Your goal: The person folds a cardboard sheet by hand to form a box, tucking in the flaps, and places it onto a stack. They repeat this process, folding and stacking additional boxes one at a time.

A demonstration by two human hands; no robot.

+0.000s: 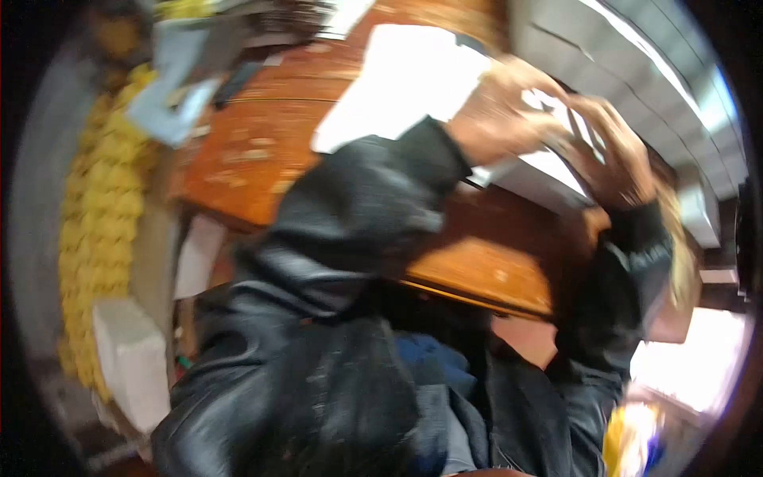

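Meeting at the fingers, my left hand and right hand curve above a white sheet on the wooden desk; I cannot tell (blur intervenes) whether either grips. Beside the left lies white paper.

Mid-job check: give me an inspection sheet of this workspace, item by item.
Surface: orange-brown table, pale scuff marks.
Job's things: white paper lying on it; more white material at the hands, details blurred.
Clutter: dark flat item and blurred odds and ends toward the upper left.
Grippers: bare left hand and right hand, close together; grip too blurred to tell.
Cables: nothing seen.
Surroundings: yellow bumpy material and pale block, left.
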